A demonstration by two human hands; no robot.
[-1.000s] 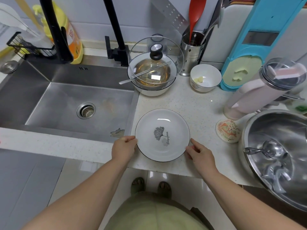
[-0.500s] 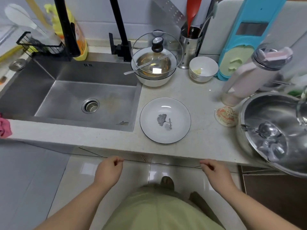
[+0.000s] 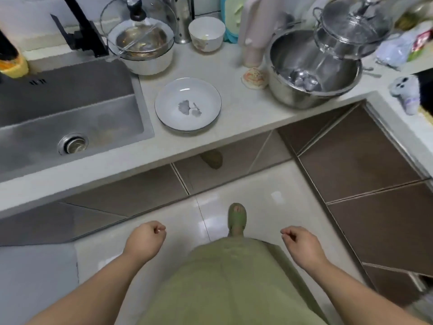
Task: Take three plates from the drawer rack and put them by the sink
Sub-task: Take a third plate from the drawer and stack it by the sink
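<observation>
Both hands withdrawn from plate [image 3: 188,104] | plate beside sink [image 3: 70,109] | left hand [image 3: 145,240], right hand [image 3: 302,245] loosely curled, holding nothing

White plate [image 3: 188,104] with a thin dark rim and a grey leaf motif printed at its centre; shallow, round, lying flat and right way up on the pale countertop [image 3: 236,113]; set just beside the right edge of the steel sink [image 3: 70,106], apart from it by a narrow strip of counter; nearer the counter's front edge than its back; whether it is a single plate or a stack cannot be told, though a second rim line shows along its near side; nothing rests in it.
</observation>
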